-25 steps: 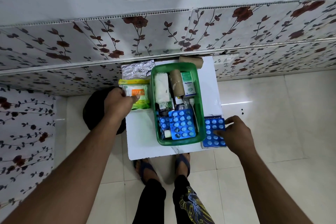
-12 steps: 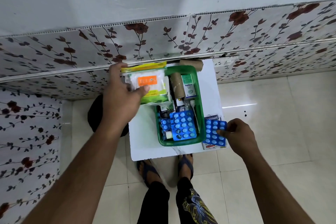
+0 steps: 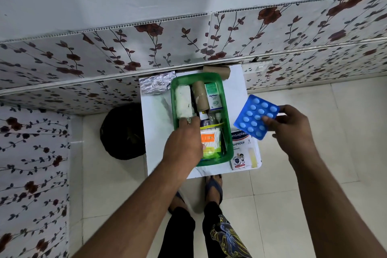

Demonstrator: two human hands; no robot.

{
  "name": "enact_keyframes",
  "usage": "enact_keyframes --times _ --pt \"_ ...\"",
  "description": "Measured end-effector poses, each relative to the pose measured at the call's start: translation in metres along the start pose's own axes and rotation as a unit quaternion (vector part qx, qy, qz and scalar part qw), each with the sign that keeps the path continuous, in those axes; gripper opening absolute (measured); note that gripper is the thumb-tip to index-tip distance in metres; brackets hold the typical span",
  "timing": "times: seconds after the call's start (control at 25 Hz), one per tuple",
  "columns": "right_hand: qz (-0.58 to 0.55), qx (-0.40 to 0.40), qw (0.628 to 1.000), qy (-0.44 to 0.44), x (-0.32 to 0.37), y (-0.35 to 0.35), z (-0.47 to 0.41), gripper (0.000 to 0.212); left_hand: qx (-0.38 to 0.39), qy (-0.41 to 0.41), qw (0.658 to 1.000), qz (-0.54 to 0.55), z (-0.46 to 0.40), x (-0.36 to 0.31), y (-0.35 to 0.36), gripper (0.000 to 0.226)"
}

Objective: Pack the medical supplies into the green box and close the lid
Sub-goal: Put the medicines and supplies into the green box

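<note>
The green box point(image 3: 228, 128) stands open on a small white table point(image 3: 157, 128). Inside lie a white gauze roll point(image 3: 183, 101), a brown bandage roll point(image 3: 200, 96), a small Optibex carton point(image 3: 213, 96) and a yellow-green cotton-swab packet point(image 3: 211, 142). My left hand point(image 3: 184, 140) rests in the box on the swab packet's left side. My right hand point(image 3: 293, 130) holds a blue blister pack of pills point(image 3: 256, 116) tilted in the air, right of the box. A Hansaplast plaster box point(image 3: 243, 151) lies on the table beside the green box. No lid is in view.
A silver foil strip point(image 3: 157, 85) lies at the table's back left and a cardboard roll point(image 3: 216, 71) behind the box. A black round object point(image 3: 123, 132) sits on the floor to the left. Floral wall panels are close behind; my feet point(image 3: 213, 186) are under the table edge.
My left hand carried the swab packet from the table's left side into the box, covering the blue blister packs there. My right hand lifted the blister pack off the plaster box.
</note>
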State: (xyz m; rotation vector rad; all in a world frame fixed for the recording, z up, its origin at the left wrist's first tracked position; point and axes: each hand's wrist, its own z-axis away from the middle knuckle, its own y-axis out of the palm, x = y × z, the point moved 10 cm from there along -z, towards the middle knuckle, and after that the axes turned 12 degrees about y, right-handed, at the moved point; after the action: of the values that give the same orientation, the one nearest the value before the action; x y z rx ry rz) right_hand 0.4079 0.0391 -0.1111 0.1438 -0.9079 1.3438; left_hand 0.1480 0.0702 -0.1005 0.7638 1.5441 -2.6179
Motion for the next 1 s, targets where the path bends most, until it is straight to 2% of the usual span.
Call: enact_keyframes --times 0.16,0.28,0.36,0.44,0.52,0.6,0.68,0.8,1.0 --pt "-0.011 0.040 0.999 -0.023 0.028 0.024 0.004 0.017 -0.038 0.088 0.978 -0.187 -0.008 -0.019 -0.008 0.037" --pt "-0.009 0.059 0.998 -0.025 0.040 0.042 0.006 0.018 -0.002 0.131 0.970 -0.206 -0.012 -0.019 -0.003 0.030" --pt "-0.006 0.075 0.997 -0.031 0.051 0.055 0.009 0.018 -0.015 0.138 0.976 -0.169 -0.011 -0.010 -0.017 0.037" --pt "0.008 0.104 0.994 -0.032 0.057 0.077 0.011 0.017 -0.092 0.134 0.982 -0.099 -0.004 0.004 -0.046 0.041" --pt "0.029 0.132 0.990 -0.029 0.060 0.105 0.014 0.015 -0.182 0.087 0.979 0.003 0.007 0.035 -0.071 0.034" --pt "0.073 0.129 0.988 -0.039 0.062 0.134 0.012 0.018 -0.231 0.030 0.969 0.084 0.014 0.071 -0.076 0.028" --pt "0.140 0.113 0.982 -0.060 0.069 0.158 0.009 0.026 -0.228 -0.010 0.966 0.123 0.013 0.095 -0.065 0.025" --pt "0.244 0.048 0.963 -0.099 0.080 0.171 0.007 0.038 -0.226 -0.016 0.963 0.147 0.011 0.107 -0.054 0.024" --pt "0.294 -0.014 0.941 -0.165 0.083 0.173 0.025 0.050 -0.216 -0.027 0.960 0.174 0.007 0.119 -0.046 0.023"
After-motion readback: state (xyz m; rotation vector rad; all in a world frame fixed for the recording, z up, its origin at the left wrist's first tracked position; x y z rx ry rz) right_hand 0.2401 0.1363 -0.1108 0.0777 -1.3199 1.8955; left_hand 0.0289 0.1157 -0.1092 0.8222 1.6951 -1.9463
